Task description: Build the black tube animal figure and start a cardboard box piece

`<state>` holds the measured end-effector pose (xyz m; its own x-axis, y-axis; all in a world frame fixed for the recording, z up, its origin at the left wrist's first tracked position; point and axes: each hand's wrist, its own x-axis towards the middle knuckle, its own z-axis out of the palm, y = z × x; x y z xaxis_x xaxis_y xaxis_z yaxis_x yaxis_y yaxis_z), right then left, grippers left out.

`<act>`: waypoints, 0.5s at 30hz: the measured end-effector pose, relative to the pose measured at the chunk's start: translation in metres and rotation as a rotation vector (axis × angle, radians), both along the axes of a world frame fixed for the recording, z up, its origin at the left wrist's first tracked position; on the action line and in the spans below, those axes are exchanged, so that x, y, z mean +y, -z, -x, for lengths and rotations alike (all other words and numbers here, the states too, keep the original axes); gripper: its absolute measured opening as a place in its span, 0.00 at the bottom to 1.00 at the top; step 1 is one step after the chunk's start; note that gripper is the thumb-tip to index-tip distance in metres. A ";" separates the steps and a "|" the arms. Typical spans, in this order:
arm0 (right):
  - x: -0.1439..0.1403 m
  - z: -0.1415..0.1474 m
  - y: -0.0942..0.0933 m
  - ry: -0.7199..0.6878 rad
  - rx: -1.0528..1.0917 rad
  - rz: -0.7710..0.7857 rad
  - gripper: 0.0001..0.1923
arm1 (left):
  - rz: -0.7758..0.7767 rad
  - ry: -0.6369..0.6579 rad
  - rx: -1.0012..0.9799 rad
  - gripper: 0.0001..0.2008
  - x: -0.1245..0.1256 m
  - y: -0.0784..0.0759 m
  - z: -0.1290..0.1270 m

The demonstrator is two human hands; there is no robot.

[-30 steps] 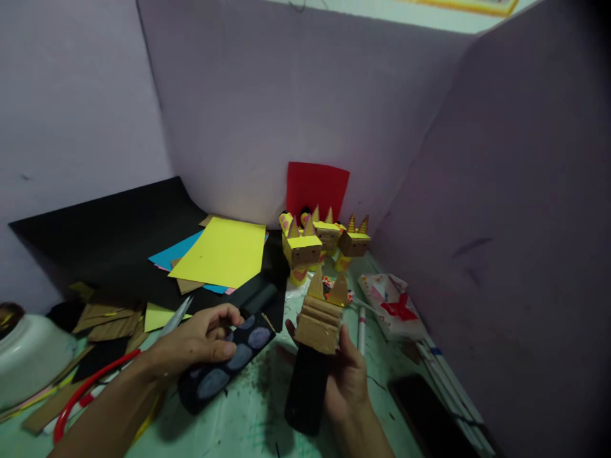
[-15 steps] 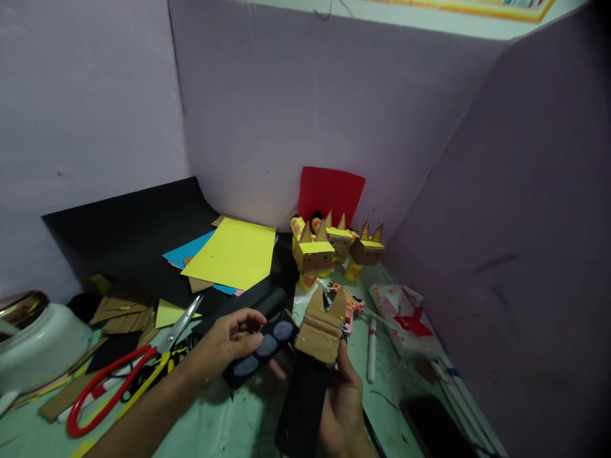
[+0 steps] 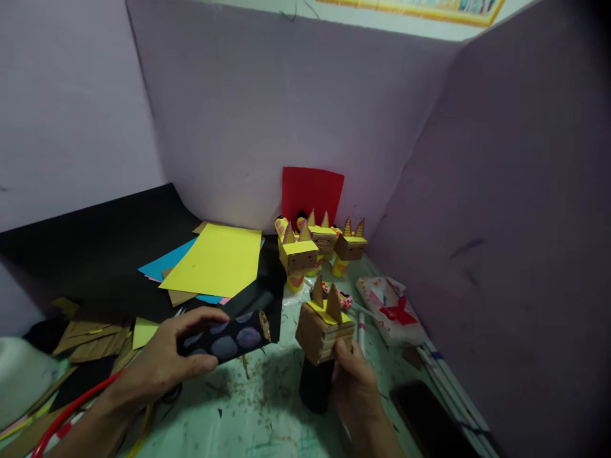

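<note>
My right hand (image 3: 357, 385) grips a cardboard cat figure (image 3: 323, 329): a brown box head with two pointed ears and a yellow top, set on a black tube body (image 3: 315, 383) that stands upright on the green table. My left hand (image 3: 162, 360) holds a black paper piece with pale grey-blue oval spots (image 3: 224, 337), flat and just left of the figure, a small gap between them.
Three finished cat figures (image 3: 298, 254) stand at the back before a red sheet (image 3: 310, 191). Yellow paper (image 3: 214, 259), blue paper and black sheets lie at left. Red-handled scissors (image 3: 71, 404), cardboard scraps, a white bowl, a pen (image 3: 361, 331), a patterned packet (image 3: 389, 308) and a dark phone (image 3: 424, 420) surround.
The cat figure went from tilted in my right hand to standing upright on the table. My left hand drew the spotted black piece back leftward, away from the figure.
</note>
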<state>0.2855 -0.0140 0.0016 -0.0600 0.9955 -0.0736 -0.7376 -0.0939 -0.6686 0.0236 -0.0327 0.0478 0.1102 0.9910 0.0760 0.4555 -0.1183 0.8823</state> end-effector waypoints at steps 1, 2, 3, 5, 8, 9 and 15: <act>0.000 0.000 -0.001 -0.005 -0.024 -0.050 0.19 | -0.031 -0.021 0.028 0.22 -0.002 -0.003 0.000; -0.001 0.001 -0.002 -0.009 -0.034 -0.087 0.22 | -0.064 -0.038 0.047 0.21 -0.004 -0.005 0.000; -0.002 0.003 -0.004 -0.010 -0.034 -0.110 0.24 | -0.100 -0.048 0.061 0.20 -0.006 -0.007 -0.002; -0.005 0.007 -0.005 0.001 -0.018 -0.110 0.26 | -0.178 -0.047 0.090 0.18 -0.011 -0.009 -0.007; -0.009 0.009 -0.005 -0.004 -0.022 -0.026 0.24 | -0.289 -0.023 0.134 0.17 -0.018 -0.011 -0.014; -0.009 0.009 -0.005 -0.016 -0.023 -0.002 0.23 | -0.317 -0.015 0.145 0.17 -0.020 -0.011 -0.015; -0.013 0.006 0.000 -0.073 -0.030 0.037 0.26 | -0.362 -0.038 0.142 0.18 -0.033 -0.019 -0.028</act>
